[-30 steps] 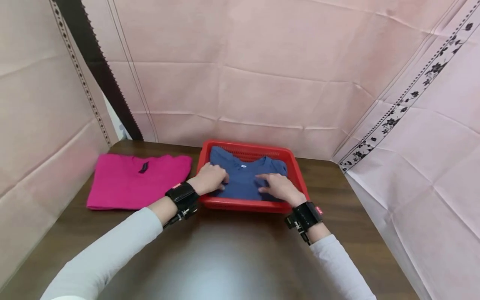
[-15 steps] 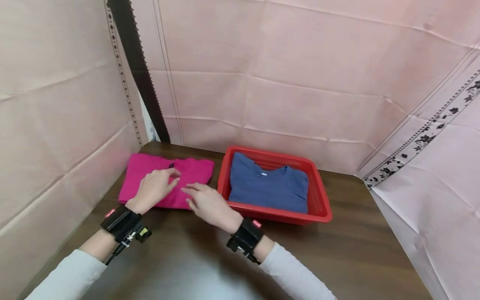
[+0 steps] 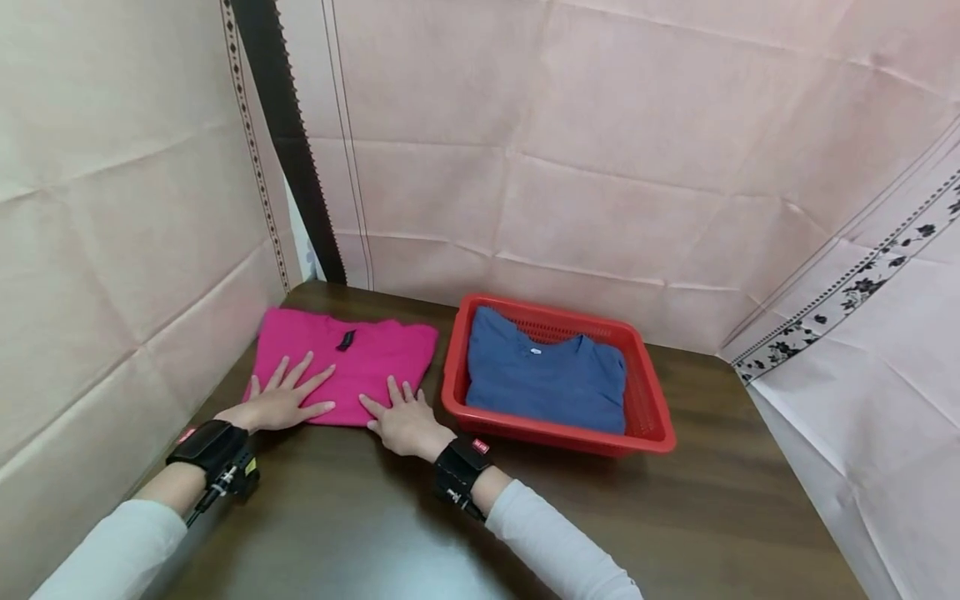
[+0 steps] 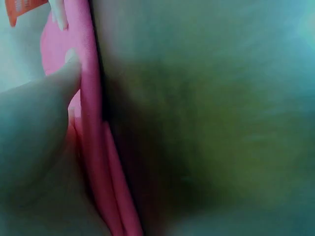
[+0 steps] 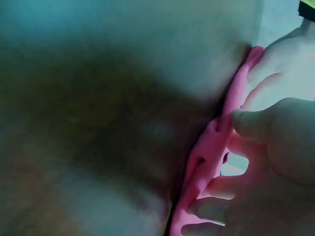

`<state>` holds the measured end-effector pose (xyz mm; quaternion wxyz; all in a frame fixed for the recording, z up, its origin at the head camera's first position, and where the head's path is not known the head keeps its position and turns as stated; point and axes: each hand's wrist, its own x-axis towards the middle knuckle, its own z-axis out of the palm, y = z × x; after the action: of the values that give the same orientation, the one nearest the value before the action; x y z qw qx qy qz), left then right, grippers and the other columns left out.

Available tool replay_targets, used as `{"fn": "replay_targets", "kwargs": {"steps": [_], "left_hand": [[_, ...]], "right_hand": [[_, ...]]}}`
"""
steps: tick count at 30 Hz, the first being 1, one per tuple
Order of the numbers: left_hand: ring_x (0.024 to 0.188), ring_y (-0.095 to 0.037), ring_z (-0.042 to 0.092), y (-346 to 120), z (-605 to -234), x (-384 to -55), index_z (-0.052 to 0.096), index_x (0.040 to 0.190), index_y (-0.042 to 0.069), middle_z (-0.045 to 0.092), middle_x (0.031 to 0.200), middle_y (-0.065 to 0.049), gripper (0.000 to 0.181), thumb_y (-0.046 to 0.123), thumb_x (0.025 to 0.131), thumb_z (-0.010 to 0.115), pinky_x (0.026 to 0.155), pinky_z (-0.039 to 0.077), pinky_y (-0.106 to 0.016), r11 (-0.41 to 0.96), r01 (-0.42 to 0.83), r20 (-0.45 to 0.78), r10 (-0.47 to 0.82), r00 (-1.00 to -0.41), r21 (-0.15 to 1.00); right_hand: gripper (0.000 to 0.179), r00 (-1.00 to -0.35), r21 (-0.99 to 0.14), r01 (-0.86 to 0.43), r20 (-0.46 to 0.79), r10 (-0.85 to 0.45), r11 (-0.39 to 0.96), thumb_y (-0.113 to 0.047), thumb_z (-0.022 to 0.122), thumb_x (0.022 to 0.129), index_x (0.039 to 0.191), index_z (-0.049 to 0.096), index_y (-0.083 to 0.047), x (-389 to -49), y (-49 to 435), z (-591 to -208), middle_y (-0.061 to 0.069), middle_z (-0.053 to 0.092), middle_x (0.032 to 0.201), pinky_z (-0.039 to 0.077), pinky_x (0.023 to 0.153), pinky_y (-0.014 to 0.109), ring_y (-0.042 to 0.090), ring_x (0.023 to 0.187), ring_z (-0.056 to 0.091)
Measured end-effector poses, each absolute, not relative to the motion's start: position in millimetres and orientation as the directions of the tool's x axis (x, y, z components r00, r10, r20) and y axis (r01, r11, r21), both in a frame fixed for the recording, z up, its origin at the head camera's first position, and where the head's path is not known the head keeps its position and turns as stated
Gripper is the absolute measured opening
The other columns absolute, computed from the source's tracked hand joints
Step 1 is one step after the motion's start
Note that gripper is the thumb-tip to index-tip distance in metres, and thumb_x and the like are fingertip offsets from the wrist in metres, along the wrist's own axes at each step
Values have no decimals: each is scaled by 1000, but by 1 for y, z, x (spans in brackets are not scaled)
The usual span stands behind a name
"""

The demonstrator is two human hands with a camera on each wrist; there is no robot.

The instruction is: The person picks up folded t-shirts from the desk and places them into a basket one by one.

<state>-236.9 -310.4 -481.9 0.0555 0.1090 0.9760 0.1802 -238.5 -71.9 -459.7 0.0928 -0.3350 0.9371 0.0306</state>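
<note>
A folded pink shirt (image 3: 375,358) lies flat on the left part of the table, a small black label at its neckline. My left hand (image 3: 276,406) rests on its near left part with the fingers spread. On the near right part, my right hand (image 3: 408,423) touches the cloth, its fingers also spread. In the left wrist view the thumb lies along the folded front edge of the pink shirt (image 4: 87,64). The right wrist view has the fingertips on the same folded edge of the pink shirt (image 5: 229,110). Neither hand is curled round the cloth.
Right of the pink shirt stands a red plastic basket (image 3: 651,392) with slotted sides. Inside it lies a folded blue shirt (image 3: 547,379). The brown wooden table (image 3: 720,483) meets pink cloth walls (image 3: 600,167) at the back and sides.
Both hands have left the blue shirt in the basket and moved left to the pink shirt. They have come down onto it with fingers spread. The head view has shifted left.
</note>
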Motion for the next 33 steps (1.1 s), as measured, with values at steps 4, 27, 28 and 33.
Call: {"fn": "replay_targets", "kwargs": {"steps": [4,27,28,33], "left_hand": [[130,-56,-4,-312,-488,-215,26,147,23,4,153,-25,78,60,84,50,87,-3,-86,898,211,-27,239,-971,386],[134,-42,7,-258,-513,-42,39,140,38,22,150,-8,71,70,77,50,88,14,-82,937,136,43,129,-991,321],[134,-41,11,-257,-510,-42,41,138,38,26,149,-8,69,69,77,51,88,17,-80,934,128,62,114,-992,333],[117,-46,40,-278,-480,-45,52,130,15,46,131,-24,53,44,87,58,81,37,-70,885,71,218,-35,-975,460]], "right_hand": [[51,-687,-53,-708,-179,-705,704,-48,32,96,146,22,-38,-221,-56,-460,13,15,155,27,109,55,34,134,22],[67,-300,-392,-823,-315,-900,412,-57,40,90,146,8,-40,-94,48,-459,-4,4,157,36,105,49,11,138,11],[64,-335,-437,-781,-311,-890,446,-56,40,91,145,12,-41,-96,50,-456,-7,7,156,37,104,46,9,137,13],[54,-658,-739,-460,-88,-748,492,-38,48,95,144,35,-21,-113,71,-445,3,34,149,46,97,38,15,129,36]]}}
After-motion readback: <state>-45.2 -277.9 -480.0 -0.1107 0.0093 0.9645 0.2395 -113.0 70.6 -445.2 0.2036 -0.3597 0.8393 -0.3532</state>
